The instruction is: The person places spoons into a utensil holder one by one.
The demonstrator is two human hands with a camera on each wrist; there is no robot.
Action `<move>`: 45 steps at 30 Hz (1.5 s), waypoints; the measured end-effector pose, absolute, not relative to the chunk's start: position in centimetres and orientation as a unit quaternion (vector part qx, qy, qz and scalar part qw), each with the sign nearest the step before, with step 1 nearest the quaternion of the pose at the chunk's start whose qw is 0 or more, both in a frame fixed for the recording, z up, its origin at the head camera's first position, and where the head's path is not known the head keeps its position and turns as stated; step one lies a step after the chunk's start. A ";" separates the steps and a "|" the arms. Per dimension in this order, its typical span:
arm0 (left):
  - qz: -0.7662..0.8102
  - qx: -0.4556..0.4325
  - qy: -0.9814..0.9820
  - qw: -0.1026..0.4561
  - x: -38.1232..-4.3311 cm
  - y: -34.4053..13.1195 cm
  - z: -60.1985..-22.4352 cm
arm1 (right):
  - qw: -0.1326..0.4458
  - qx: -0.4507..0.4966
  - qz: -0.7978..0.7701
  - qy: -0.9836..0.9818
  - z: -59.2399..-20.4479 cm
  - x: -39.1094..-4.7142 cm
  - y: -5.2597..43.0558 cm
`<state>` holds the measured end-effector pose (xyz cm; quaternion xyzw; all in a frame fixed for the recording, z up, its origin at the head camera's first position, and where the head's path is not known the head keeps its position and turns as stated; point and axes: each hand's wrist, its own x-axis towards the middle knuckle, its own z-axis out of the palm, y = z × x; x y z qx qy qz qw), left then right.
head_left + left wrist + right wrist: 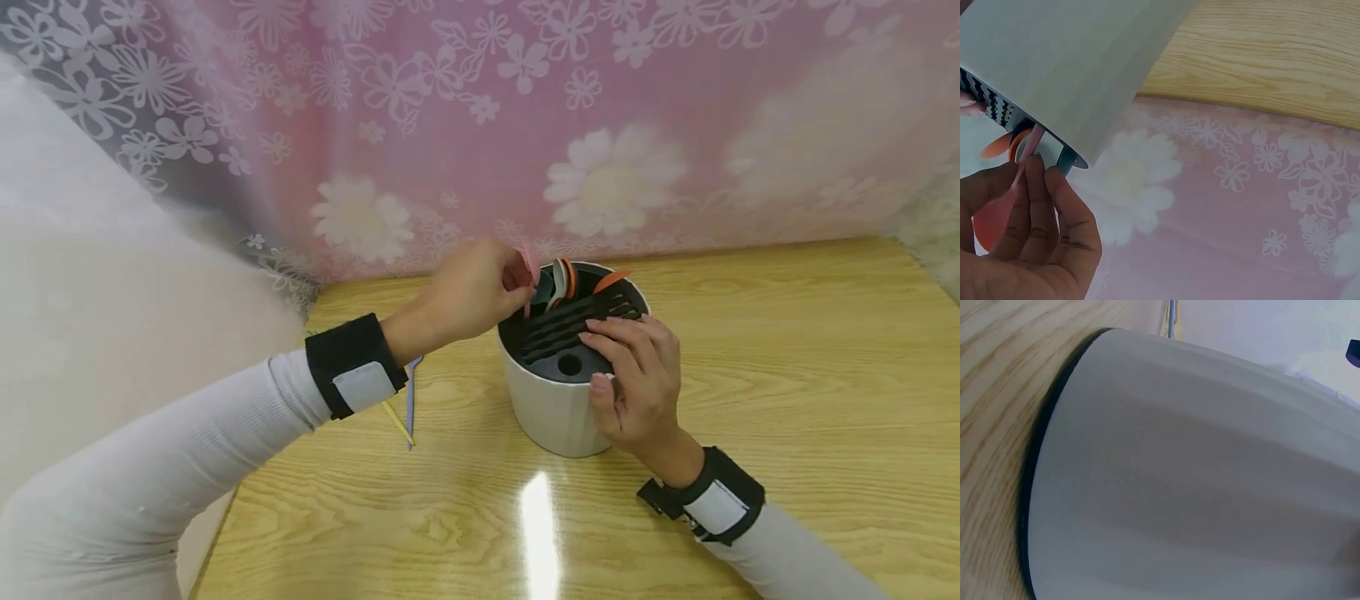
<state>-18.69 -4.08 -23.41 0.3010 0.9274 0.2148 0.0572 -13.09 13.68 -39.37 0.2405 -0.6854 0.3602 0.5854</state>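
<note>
My left hand (476, 287) pinches a pink spoon (994, 219) by its handle, over the far left part of a white round utensil holder (555, 417). The spoon's bowl points up and its handle reaches down into the holder. My right hand (641, 379) holds the holder's near right rim, its fingers over the black slotted insert (573, 325) and its thumb at the rim. Beside the pink spoon stand a dark green utensil (543, 290), a grey-white spoon (558, 279) and orange utensils (611, 281). Only the holder's wall fills the right wrist view.
A purple utensil (410, 408) and a yellow one (397, 423) lie on the wooden table (750, 400), left of the holder and partly hidden by my left wrist. A pink flowered curtain (465, 150) hangs behind the table's far edge.
</note>
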 end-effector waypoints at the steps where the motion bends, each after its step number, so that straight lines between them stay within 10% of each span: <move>1: 0.215 0.303 0.927 0.056 -18.7 -4.0 -23.5 | 0.586 0.240 0.360 -0.685 -39.4 -13.1 13.7; 31: 0.175 0.162 0.970 0.043 -22.0 -14.5 -29.8 | 0.588 0.232 0.378 -0.676 -39.1 -13.2 13.1; 45: 0.096 0.051 0.971 0.212 -22.1 -18.7 -41.2 | 0.590 0.236 0.381 -0.672 -39.2 -13.2 13.0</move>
